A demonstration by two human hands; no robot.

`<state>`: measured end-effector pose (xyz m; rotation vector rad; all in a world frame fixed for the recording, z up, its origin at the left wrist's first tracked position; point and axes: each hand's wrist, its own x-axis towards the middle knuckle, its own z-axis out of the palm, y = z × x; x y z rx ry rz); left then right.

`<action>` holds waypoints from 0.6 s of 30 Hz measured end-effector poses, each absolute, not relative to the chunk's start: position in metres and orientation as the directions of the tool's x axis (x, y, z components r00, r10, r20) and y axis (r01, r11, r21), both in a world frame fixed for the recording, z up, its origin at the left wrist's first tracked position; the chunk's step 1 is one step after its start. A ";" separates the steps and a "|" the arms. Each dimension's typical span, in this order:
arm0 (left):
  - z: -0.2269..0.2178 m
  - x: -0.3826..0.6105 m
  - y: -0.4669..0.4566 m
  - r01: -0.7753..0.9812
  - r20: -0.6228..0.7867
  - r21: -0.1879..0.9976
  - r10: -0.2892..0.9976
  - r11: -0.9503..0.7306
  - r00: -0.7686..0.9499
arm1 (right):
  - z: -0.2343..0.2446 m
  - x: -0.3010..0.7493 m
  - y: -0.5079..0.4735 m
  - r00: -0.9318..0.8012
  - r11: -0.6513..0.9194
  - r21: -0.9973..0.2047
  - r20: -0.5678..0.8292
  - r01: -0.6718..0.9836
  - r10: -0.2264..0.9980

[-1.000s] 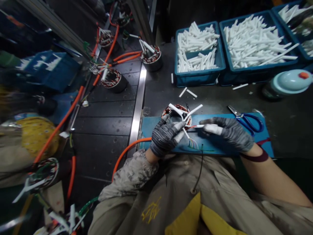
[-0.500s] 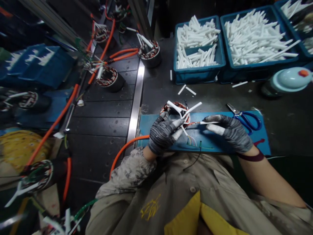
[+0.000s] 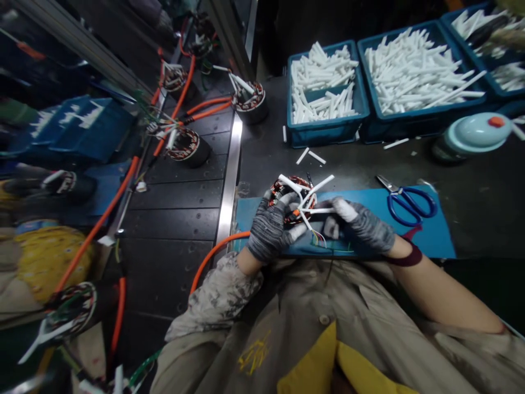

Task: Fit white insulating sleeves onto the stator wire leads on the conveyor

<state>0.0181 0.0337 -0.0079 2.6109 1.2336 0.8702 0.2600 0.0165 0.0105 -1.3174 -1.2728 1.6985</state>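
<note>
A round stator (image 3: 290, 189) with copper-coloured windings sits at the left end of a blue mat (image 3: 369, 241). White insulating sleeves stick out of it over its wires, and thin coloured wires hang toward me. My left hand (image 3: 268, 224), in a grey striped glove with pale fingertips, curls around the stator's near left side. Its fingers hold the stator beside the wires. My right hand (image 3: 361, 221), gloved alike, has its fingertips at the outer end of a white sleeve (image 3: 322, 210) pointing right. Part of that grip is blurred.
Blue-handled scissors (image 3: 406, 202) lie on the mat's right. Behind stand blue bins (image 3: 328, 134) of white sleeves and a light-blue bottle (image 3: 471, 137). More stators (image 3: 188, 145) with orange cables (image 3: 215, 249) stand to the left. Another person's yellow patterned clothing (image 3: 53, 257) shows at far left.
My right hand has moved left toward the stator, and the white sleeve has slid along its wires up to the windings. My left hand stays on the stator. The view has shifted slightly.
</note>
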 end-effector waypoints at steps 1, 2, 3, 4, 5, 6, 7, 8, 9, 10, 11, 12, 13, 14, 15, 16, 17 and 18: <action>-0.010 0.016 0.034 0.670 0.418 0.333 0.740 -0.664 0.526 | 0.007 0.266 0.013 -0.230 -0.325 -0.945 -0.325 0.036 0.917; -0.012 0.014 0.035 0.671 0.389 0.312 0.735 -0.673 0.556 | 0.002 0.274 0.011 -0.156 -0.319 -0.948 -0.315 0.003 0.936; -0.015 0.012 0.036 0.676 0.357 0.282 0.729 -0.681 0.584 | -0.003 0.281 0.008 -0.093 -0.316 -0.949 -0.313 -0.012 0.945; -0.017 0.011 0.037 0.686 0.328 0.250 0.726 -0.684 0.605 | -0.008 0.288 0.005 -0.049 -0.317 -0.948 -0.316 -0.008 0.947; -0.019 0.009 0.039 0.695 0.303 0.219 0.724 -0.685 0.619 | -0.014 0.293 0.003 -0.020 -0.318 -0.948 -0.318 0.008 0.948; -0.020 0.008 0.041 0.701 0.281 0.194 0.723 -0.687 0.631 | -0.019 0.298 0.001 -0.001 -0.318 -0.948 -0.318 0.032 0.948; -0.019 0.005 0.043 0.698 0.260 0.176 0.716 -0.694 0.647 | -0.023 0.302 -0.001 0.013 -0.315 -0.947 -0.315 0.061 0.949; -0.017 0.000 0.046 0.682 0.242 0.165 0.700 -0.712 0.672 | -0.027 0.304 -0.002 0.028 -0.308 -0.947 -0.307 0.089 0.951; -0.013 -0.007 0.050 0.661 0.222 0.159 0.679 -0.734 0.700 | -0.030 0.305 -0.004 0.045 -0.300 -0.947 -0.297 0.111 0.954; -0.009 -0.016 0.053 0.640 0.198 0.155 0.658 -0.753 0.726 | -0.032 0.306 -0.006 0.060 -0.295 -0.947 -0.290 0.126 0.955; -0.003 -0.028 0.057 0.625 0.166 0.155 0.643 -0.765 0.747 | -0.034 0.306 -0.008 0.072 -0.292 -0.947 -0.285 0.133 0.956; 0.004 -0.042 0.060 0.620 0.127 0.159 0.638 -0.769 0.759 | -0.035 0.306 -0.009 0.081 -0.288 -0.948 -0.279 0.136 0.957; 0.011 -0.059 0.063 0.629 0.076 0.165 0.646 -0.759 0.759 | -0.037 0.305 -0.010 0.090 -0.281 -0.949 -0.270 0.142 0.959; 0.017 -0.078 0.066 0.649 0.022 0.173 0.662 -0.741 0.749 | -0.038 0.305 -0.011 0.096 -0.274 -0.949 -0.261 0.154 0.960; 0.023 -0.097 0.068 0.676 -0.028 0.180 0.683 -0.715 0.730 | -0.039 0.305 -0.011 0.102 -0.270 -0.948 -0.255 0.170 0.961; 0.029 -0.116 0.070 0.714 -0.054 0.177 0.718 -0.677 0.694 | -0.040 0.305 -0.011 0.108 -0.268 -0.946 -0.251 0.184 0.962; 0.033 -0.134 0.071 0.766 -0.049 0.158 0.770 -0.623 0.637 | -0.040 0.304 -0.012 0.113 -0.265 -0.945 -0.247 0.192 0.962; 0.036 -0.150 0.071 0.820 -0.017 0.129 0.825 -0.558 0.564 | -0.041 0.304 -0.012 0.113 -0.266 -0.945 -0.248 0.191 0.962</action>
